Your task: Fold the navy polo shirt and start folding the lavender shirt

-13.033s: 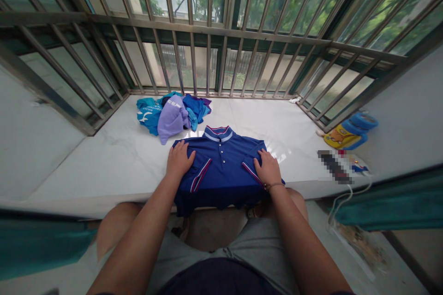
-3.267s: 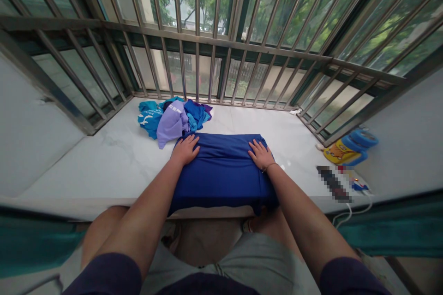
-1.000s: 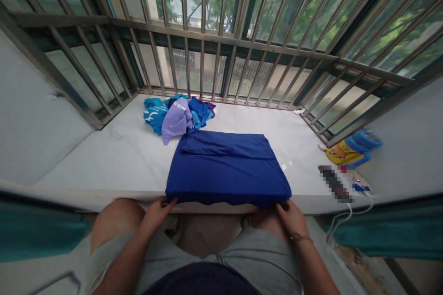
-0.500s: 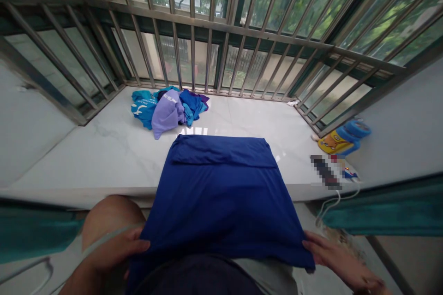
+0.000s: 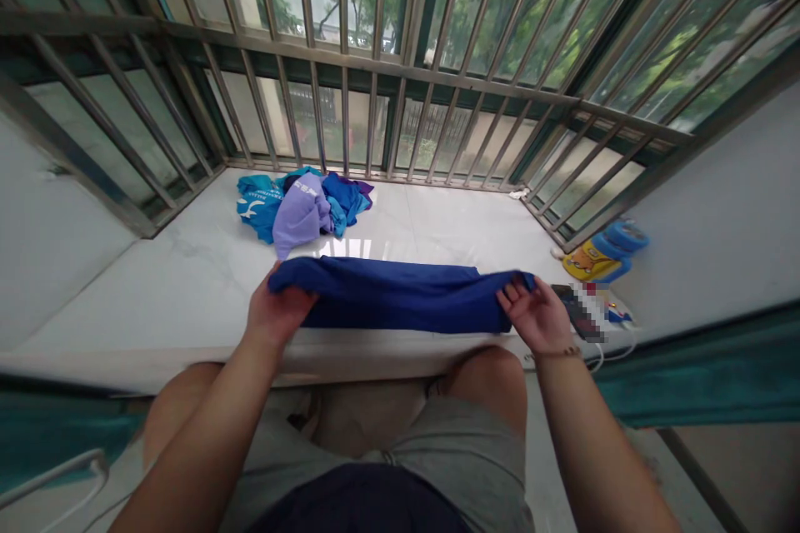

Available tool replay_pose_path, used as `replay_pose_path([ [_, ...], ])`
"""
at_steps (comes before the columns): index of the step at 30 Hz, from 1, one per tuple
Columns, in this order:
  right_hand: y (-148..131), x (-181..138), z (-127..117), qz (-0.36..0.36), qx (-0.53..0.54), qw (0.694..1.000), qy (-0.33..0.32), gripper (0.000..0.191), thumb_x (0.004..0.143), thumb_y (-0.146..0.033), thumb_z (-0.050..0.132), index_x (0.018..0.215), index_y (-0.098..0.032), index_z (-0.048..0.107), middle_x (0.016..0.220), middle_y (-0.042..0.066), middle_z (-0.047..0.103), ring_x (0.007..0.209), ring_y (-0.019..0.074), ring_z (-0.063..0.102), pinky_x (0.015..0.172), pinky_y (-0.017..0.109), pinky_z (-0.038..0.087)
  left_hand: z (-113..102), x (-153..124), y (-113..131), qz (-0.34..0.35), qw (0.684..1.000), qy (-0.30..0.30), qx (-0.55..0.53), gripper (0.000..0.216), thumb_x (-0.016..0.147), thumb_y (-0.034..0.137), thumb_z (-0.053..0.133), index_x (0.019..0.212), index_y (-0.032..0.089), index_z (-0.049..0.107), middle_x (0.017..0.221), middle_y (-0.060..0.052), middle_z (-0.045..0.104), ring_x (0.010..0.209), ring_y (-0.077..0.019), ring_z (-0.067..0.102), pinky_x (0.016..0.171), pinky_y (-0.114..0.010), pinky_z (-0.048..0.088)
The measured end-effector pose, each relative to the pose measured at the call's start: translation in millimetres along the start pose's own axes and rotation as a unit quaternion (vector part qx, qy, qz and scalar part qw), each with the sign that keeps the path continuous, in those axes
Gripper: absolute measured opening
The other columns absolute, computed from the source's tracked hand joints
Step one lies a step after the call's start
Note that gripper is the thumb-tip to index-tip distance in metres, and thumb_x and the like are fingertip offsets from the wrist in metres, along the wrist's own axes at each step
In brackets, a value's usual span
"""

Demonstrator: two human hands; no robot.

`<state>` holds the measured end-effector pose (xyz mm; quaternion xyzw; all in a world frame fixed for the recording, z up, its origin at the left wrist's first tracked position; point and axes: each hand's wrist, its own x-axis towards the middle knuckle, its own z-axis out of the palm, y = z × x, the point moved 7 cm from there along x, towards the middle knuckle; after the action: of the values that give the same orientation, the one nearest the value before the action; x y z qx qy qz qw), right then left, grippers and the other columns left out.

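A dark blue shirt (image 5: 400,300) lies folded into a long strip along the front of the white ledge; its sleeves and collar are hidden in the folds. At its left end my left hand (image 5: 278,308) is closed on the turned-over edge, with some fingers under the cloth. My right hand (image 5: 534,315) grips the corner at the other end, palm up, fingers partly curled around the fabric. Between both hands the upper layer is lifted slightly and sags in the middle.
Farther back on the ledge (image 5: 156,291) sits a heap of crumpled clothes (image 5: 303,212) in teal, lilac and blue. A blue and yellow bottle (image 5: 603,254) lies at the right wall, near a blurred dark object (image 5: 578,312) with a white cable. Metal bars (image 5: 375,67) enclose the window.
Both hands have moved forward and up from near my lap, carrying the shirt's near edge over onto its far part. The cloth is now a narrow strip, and my knees show.
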<state>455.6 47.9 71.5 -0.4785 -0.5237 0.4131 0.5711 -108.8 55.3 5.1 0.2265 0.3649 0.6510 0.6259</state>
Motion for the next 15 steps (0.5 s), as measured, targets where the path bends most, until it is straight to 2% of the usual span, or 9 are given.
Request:
replay_pose_path([
  [1,8.1,23.5,8.5,0.013,0.053,0.998,0.027,0.036,0.105,-0.063,0.058,0.112,-0.033,0.076,0.13,0.006,0.083,0.128,0.0266,0.078,0.107,0.052,0.066,11.1,18.3,5.2,0.048,0.998,-0.002,0.031,0.044,0.104,0.062,0.056,0.13,0.033,0.077,0.136,-0.006,0.082,0.138,-0.0307,0.072,0.115,-0.057,0.06],
  [2,14.5,44.1,18.8,0.01,0.046,0.998,0.042,0.039,0.106,-0.065,0.053,0.124,-0.036,0.073,0.145,0.004,0.077,0.139,0.0262,0.072,0.112,0.054,0.063,24.0,34.4,8.4,0.089,0.99,-0.021,0.11,0.053,0.109,0.064,0.044,0.145,0.035,0.07,0.15,-0.007,0.076,0.145,-0.03,0.068,0.116,-0.058,0.058],
  [3,21.7,61.1,30.5,0.011,-0.025,0.999,0.045,0.044,0.108,-0.066,0.048,0.136,-0.038,0.069,0.154,0.004,0.072,0.144,0.0263,0.068,0.114,0.055,0.061,37.0,48.3,8.0,0.121,0.96,-0.043,0.247,0.06,0.112,0.061,0.032,0.156,0.034,0.062,0.16,-0.009,0.069,0.15,-0.029,0.064,0.117,-0.056,0.057],
  [5,39.4,82.8,58.8,0.013,-0.239,0.971,-0.007,0.051,0.109,-0.061,0.047,0.151,-0.036,0.06,0.16,0.008,0.066,0.149,0.0264,0.063,0.12,0.054,0.056,55.3,68.9,-3.2,0.153,0.833,-0.083,0.526,0.062,0.114,0.053,0.029,0.162,0.028,0.058,0.165,-0.012,0.065,0.153,-0.0291,0.061,0.122,-0.053,0.054],
  [6,50.3,87.0,70.7,0.018,-0.311,0.95,-0.037,0.052,0.108,-0.058,0.052,0.152,-0.032,0.061,0.158,0.01,0.068,0.147,0.0279,0.064,0.123,0.053,0.053,58.1,75.7,-11.2,0.155,0.768,-0.097,0.614,0.059,0.112,0.049,0.035,0.159,0.024,0.062,0.162,-0.014,0.066,0.153,-0.0303,0.061,0.125,-0.053,0.05],
  [7,61.4,87.4,80.2,0.023,-0.364,0.929,-0.066,0.052,0.106,-0.053,0.059,0.151,-0.028,0.063,0.155,0.013,0.07,0.145,0.0297,0.065,0.126,0.053,0.05,57.7,80.3,-18.3,0.152,0.72,-0.107,0.669,0.055,0.109,0.045,0.043,0.153,0.021,0.067,0.159,-0.016,0.069,0.152,-0.0323,0.061,0.128,-0.053,0.047],
  [11,90.8,70.3,88.3,0.05,-0.455,0.882,-0.111,0.055,0.099,-0.039,0.072,0.15,-0.02,0.066,0.161,0.02,0.064,0.154,0.0399,0.056,0.133,0.062,0.038,44.8,83.4,-29.8,0.143,0.634,-0.132,0.748,0.046,0.1,0.035,0.06,0.142,0.019,0.072,0.161,-0.02,0.066,0.154,-0.039,0.057,0.133,-0.06,0.037],
  [13,92.0,61.3,82.6,0.055,-0.488,0.864,-0.116,0.057,0.101,-0.038,0.07,0.155,-0.02,0.063,0.168,0.02,0.058,0.16,0.0414,0.048,0.134,0.064,0.034,39.7,83.5,-26.8,0.135,0.595,-0.142,0.779,0.047,0.099,0.037,0.064,0.142,0.02,0.072,0.16,-0.021,0.066,0.151,-0.0414,0.059,0.13,-0.061,0.038],
  [15,87.1,56.4,76.8,0.059,-0.543,0.827,-0.131,0.061,0.104,-0.041,0.068,0.16,-0.021,0.058,0.171,0.02,0.054,0.16,0.0417,0.047,0.131,0.064,0.037,37.0,86.0,-21.5,0.117,0.563,-0.154,0.803,0.045,0.097,0.04,0.068,0.136,0.02,0.074,0.15,-0.021,0.071,0.142,-0.0423,0.064,0.123,-0.057,0.044],
])
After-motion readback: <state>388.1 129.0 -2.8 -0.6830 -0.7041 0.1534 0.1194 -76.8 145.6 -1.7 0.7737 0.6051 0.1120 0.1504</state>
